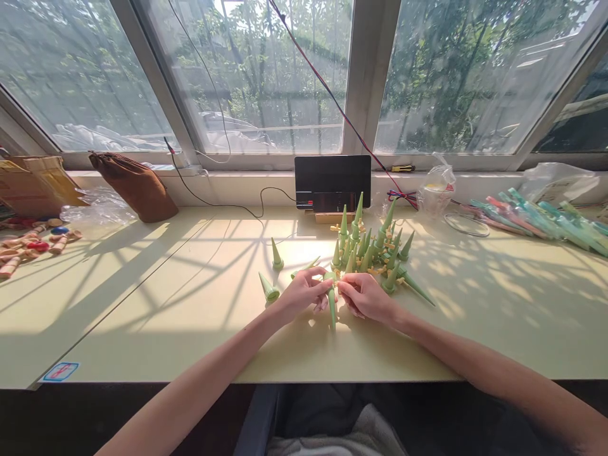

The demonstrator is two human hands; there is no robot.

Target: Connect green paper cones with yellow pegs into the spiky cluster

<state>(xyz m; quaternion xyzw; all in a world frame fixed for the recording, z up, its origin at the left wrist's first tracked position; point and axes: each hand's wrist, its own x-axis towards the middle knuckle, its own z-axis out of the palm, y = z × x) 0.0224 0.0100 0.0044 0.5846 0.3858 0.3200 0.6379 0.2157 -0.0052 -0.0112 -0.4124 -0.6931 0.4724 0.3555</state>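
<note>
**Two hands meet at a green cone near the front edge of the tabletop**

The left hand (304,292) has its fingers (323,287) closed on the wide end of a tapered green plastic-looking cone (332,305), whose point slants down toward the front edge of the tabletop (190,342). The right hand (368,296) is just beside it, fingers pinched nearly shut on a small yellow piece (337,284) against the cone's wide end; its exact shape is too small to tell.

Left of the hands, one green cone stands upright (277,256) and another lies tipped over (269,289). A third (306,267) lies partly hidden behind the left hand. Behind the right hand, toward the back edge, is a dense cluster of green cones (365,250) with small yellow pieces among them. A black tablet (332,177) leans upright at the back edge.
</note>
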